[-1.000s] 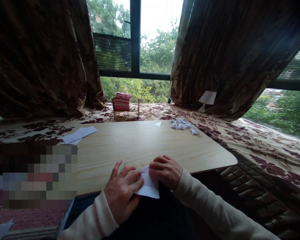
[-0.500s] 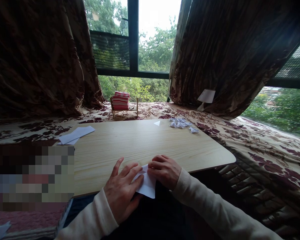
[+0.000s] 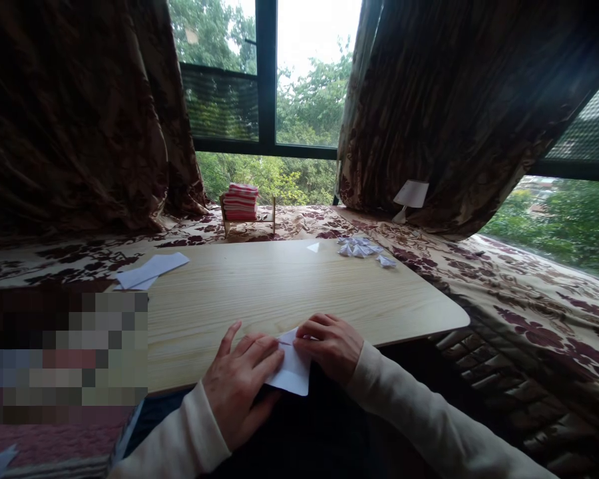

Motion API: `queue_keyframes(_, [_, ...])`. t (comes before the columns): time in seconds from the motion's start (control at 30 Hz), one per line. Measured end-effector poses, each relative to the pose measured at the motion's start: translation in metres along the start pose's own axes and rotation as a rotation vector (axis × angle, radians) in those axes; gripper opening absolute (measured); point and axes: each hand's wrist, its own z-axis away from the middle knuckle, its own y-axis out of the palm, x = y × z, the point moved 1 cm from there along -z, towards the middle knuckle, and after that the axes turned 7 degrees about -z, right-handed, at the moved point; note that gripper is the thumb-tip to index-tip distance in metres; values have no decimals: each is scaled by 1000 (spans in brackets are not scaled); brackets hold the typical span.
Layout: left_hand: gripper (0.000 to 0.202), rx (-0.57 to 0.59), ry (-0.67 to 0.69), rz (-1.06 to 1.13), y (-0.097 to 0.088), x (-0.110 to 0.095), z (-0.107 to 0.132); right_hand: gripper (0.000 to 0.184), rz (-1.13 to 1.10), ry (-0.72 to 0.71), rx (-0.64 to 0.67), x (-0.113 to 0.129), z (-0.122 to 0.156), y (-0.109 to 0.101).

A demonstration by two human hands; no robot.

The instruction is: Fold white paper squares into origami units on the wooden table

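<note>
A folded piece of white paper (image 3: 295,374) is at the near edge of the table, its lower corner hanging past the edge. My left hand (image 3: 247,382) lies over its left side, fingertips pressing on it near a crease and the little finger raised. That hand's thumb sits lower, by the table edge. With closed fingers, my right hand (image 3: 329,342) grips the paper's upper right edge; the fingertips partly hide the fold.
Several folded paper pieces (image 3: 358,247) sit at the table's far right, near a small white triangle (image 3: 313,247). Paper strips (image 3: 152,271) lie at the far left of the wooden table (image 3: 219,293). Beyond stand a small rack with folded pink cloths (image 3: 240,203) and a lamp (image 3: 411,194).
The left fingers have drawn back slightly to the left and down, showing more of the crease. My right hand keeps its grip on the paper with little movement.
</note>
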Motion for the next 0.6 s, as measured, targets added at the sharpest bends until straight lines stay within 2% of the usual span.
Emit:
queue_keyframes(0.2, [51, 48, -29, -30, 5, -1, -7, 13, 2, 15, -13, 2, 1, 2])
queue_keyframes(0.33, [46, 71, -33, -62, 7, 0, -12, 16, -13, 22, -1, 2, 5, 1])
queue_keyframes(0.5, [43, 32, -12, -87, 9, 0, -12, 28, -119, 82, -15, -3, 18, -8])
queue_keyframes(0.6, [44, 15, -11, -86, 10, -1, -10, 35, -100, 136, 5, -2, 15, -10])
